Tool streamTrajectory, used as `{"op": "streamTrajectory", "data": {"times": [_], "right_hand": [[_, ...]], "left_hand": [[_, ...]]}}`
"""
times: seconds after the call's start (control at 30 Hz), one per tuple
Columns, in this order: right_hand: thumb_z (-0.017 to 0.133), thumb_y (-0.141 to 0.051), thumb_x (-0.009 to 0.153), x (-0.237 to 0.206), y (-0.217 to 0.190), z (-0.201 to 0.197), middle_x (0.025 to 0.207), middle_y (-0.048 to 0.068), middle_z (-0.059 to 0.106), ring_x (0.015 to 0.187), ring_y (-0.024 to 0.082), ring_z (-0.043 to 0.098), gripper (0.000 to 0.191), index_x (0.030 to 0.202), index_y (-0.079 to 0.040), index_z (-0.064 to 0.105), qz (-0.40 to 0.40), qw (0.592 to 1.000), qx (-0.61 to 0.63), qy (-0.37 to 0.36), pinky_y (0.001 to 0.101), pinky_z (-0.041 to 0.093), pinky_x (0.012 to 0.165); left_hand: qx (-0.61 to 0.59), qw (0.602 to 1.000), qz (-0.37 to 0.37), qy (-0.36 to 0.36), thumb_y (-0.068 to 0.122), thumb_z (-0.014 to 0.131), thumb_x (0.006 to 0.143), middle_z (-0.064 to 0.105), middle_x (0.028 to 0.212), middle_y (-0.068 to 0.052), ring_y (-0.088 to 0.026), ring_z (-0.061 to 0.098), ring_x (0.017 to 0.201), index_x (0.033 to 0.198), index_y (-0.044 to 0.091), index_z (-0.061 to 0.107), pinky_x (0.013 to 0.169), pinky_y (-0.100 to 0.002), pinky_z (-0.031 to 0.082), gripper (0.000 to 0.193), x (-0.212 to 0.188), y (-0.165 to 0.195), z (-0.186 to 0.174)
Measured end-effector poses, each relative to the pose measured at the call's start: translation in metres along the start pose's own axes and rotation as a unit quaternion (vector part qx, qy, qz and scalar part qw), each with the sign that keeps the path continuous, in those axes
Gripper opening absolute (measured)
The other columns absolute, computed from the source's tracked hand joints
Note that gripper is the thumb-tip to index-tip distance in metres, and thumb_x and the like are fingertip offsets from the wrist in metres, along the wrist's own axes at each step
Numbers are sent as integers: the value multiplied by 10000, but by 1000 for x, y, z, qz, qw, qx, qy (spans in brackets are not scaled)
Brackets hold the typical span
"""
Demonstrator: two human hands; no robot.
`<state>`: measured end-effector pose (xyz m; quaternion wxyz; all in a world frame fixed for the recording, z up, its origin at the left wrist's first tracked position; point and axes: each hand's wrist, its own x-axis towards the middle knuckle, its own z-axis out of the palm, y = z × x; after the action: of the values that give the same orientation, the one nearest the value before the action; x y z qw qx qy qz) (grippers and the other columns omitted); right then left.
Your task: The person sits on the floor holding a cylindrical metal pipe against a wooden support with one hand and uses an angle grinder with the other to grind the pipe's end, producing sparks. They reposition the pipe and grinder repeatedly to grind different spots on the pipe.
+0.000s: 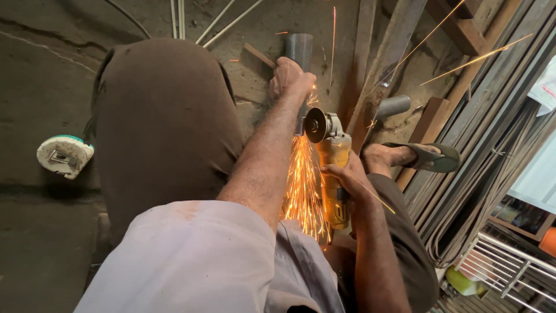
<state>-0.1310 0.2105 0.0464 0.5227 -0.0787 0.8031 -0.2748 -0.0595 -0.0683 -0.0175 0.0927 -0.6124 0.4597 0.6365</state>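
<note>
A cracked concrete floor [40,87] fills the view, with metal bars [480,127] stacked along the right. The left hand [291,78] is clenched around a grey metal pipe [299,49], which lies on the floor beyond the raised knee. The right hand [347,177] grips a yellow angle grinder [332,156], its disc [315,124] against the pipe and throwing sparks [302,188] downward. A sandalled foot [414,156] rests just beside the grinder.
</note>
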Motion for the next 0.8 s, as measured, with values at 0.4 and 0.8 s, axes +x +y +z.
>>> {"op": "streamTrajectory", "data": {"times": [0.4,0.8], "right_hand": [[800,-111,732,-6,-16,7,1129,63,664,1029,172,625,626,1296,-2,553,7,1000,-25,4,334,511,908],[811,-115,712,-3,-4,3,1133,78,664,1012,181,640,652,1299,5,554,13,1000,-20,17,333,526,884]], "left_hand": [[27,1000,-5,-7,299,805,707,672,1267,-168,-345,660,1184,1239,60,533,1006,-449,528,643,0,2,0],[7,1000,6,5,255,808,705,668,1252,-204,-372,652,1178,1238,18,527,1002,-455,528,647,3,0,4]]}}
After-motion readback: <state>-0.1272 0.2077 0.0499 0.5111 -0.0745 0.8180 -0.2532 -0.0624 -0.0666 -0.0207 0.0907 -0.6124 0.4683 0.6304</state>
